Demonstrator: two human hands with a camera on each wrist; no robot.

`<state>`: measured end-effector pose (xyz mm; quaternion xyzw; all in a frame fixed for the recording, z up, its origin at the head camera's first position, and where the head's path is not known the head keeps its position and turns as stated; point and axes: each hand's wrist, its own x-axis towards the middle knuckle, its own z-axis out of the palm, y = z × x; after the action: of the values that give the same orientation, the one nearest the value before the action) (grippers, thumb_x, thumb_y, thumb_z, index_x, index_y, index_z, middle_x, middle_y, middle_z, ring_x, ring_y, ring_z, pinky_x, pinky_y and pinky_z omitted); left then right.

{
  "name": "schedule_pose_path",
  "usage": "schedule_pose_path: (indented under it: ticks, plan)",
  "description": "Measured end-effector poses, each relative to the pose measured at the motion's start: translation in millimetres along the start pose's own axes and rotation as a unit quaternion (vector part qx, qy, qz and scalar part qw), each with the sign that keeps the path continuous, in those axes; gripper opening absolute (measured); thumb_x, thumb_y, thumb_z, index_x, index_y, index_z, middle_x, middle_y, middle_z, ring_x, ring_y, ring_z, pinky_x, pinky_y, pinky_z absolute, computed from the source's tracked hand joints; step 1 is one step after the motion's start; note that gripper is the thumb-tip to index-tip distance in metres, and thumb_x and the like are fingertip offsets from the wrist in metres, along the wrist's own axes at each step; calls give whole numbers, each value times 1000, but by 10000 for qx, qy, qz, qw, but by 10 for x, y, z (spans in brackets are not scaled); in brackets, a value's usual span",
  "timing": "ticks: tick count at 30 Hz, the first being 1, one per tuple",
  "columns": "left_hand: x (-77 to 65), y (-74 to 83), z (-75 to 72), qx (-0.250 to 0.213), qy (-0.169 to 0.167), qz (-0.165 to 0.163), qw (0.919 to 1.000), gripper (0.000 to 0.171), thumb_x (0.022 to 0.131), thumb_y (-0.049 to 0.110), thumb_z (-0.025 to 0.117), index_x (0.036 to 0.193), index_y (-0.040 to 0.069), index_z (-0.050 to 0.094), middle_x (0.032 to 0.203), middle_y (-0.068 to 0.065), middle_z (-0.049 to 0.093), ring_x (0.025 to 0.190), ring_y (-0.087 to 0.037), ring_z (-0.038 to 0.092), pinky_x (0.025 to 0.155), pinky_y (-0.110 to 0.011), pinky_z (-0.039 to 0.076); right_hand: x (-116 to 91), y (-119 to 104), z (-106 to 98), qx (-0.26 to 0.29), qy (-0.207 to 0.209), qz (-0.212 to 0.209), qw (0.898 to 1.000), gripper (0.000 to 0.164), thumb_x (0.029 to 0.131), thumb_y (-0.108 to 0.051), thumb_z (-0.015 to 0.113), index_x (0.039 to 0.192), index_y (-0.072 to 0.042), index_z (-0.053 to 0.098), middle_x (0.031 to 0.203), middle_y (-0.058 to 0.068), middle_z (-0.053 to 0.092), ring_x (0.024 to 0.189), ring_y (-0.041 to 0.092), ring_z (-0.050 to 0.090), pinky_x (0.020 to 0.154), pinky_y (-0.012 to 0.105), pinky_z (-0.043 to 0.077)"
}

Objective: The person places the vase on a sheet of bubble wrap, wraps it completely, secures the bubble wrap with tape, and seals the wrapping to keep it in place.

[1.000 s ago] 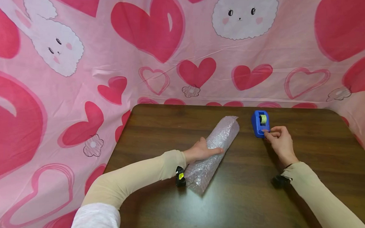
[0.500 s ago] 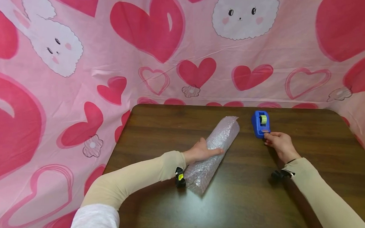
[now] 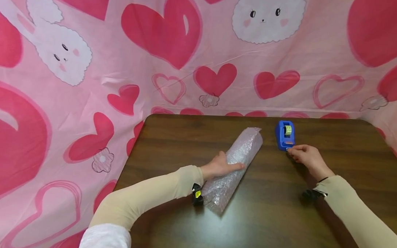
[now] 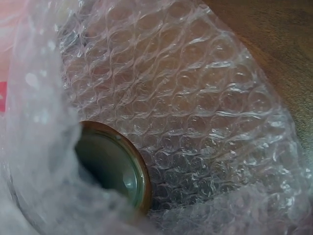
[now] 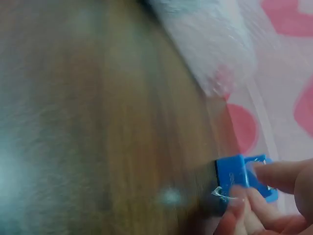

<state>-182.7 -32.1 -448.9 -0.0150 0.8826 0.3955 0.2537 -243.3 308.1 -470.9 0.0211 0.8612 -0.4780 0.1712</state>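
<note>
A roll of bubble wrap lies slantwise on the table. My left hand grips it near the middle, thumb across the top, the other fingers mostly hidden at its left side. Looking into the roll's end, the left wrist view shows a round, brown-rimmed, greenish opening of a vessel inside the wrap. At the back right stands a blue tape dispenser. Just in front of its cutting end, my right hand pinches a short piece of clear tape between thumb and fingertips.
The dark wooden table reaches back to a pink curtain printed with hearts and rabbits. This cloth also hangs along the left and right sides. A roll of yellowish tape sits in the dispenser.
My right hand has drawn slightly down and right from the dispenser's cutting end, fingertips still close to it. The left hand and the bubble wrap stay in place.
</note>
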Motion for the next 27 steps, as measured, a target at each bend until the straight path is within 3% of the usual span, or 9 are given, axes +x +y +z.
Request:
schedule_pose_path:
  ticks: [4, 9, 11, 14, 17, 24, 27]
  plan:
    - [6, 15, -11, -13, 9, -31, 10000, 114, 87, 62, 72, 157, -13, 20, 160, -27, 36, 143, -35, 43, 116, -44, 40, -97, -71, 46, -512, 139, -270, 9982, 61, 104, -47, 59, 123, 10, 65, 103, 12, 64, 91, 21, 53, 72, 28, 46]
    - [5, 22, -25, 58, 22, -15, 10000, 113, 88, 62, 71, 156, -13, 21, 158, -27, 38, 141, -35, 45, 115, -44, 41, -201, -226, 86, -469, -160, -385, 9980, 61, 101, -55, 61, 97, 6, 69, 94, 4, 67, 89, 19, 54, 74, 30, 43]
    - [-2, 23, -28, 97, 26, -8, 9999, 114, 88, 63, 71, 157, -13, 21, 158, -27, 38, 142, -35, 45, 115, -44, 41, -246, -305, 104, -361, -317, -396, 9981, 62, 101, -55, 61, 98, 6, 70, 96, 4, 71, 96, 20, 56, 80, 32, 45]
    - [2, 13, -26, 101, 20, 15, 9999, 114, 88, 62, 71, 157, -13, 21, 159, -28, 38, 142, -36, 45, 115, -44, 41, -311, -423, 133, -243, -409, -420, 9980, 61, 100, -56, 62, 112, 2, 74, 102, 7, 76, 108, 26, 60, 91, 39, 46]
    - [17, 0, -20, 96, 37, 41, 9999, 113, 88, 62, 72, 156, -14, 22, 157, -29, 39, 141, -36, 46, 115, -44, 42, -356, -518, 163, -191, -517, -614, 9966, 60, 101, -54, 61, 121, 1, 72, 109, 12, 77, 115, 31, 60, 95, 43, 45]
    - [28, -6, -8, 167, 30, 59, 9998, 113, 87, 64, 71, 155, -14, 24, 156, -30, 40, 140, -37, 47, 114, -44, 42, -444, -682, 211, -10, -1064, -1221, 9868, 47, 106, -35, 60, 136, 1, 63, 126, 17, 72, 115, 21, 67, 94, 27, 54]
    - [32, -5, -8, 175, -29, 14, 9998, 114, 88, 64, 70, 156, -13, 23, 158, -29, 38, 141, -37, 46, 114, -45, 42, -466, -743, 235, 239, -1244, -1341, 9828, 48, 105, -31, 63, 140, 2, 60, 129, 17, 71, 112, 12, 70, 94, 27, 55]
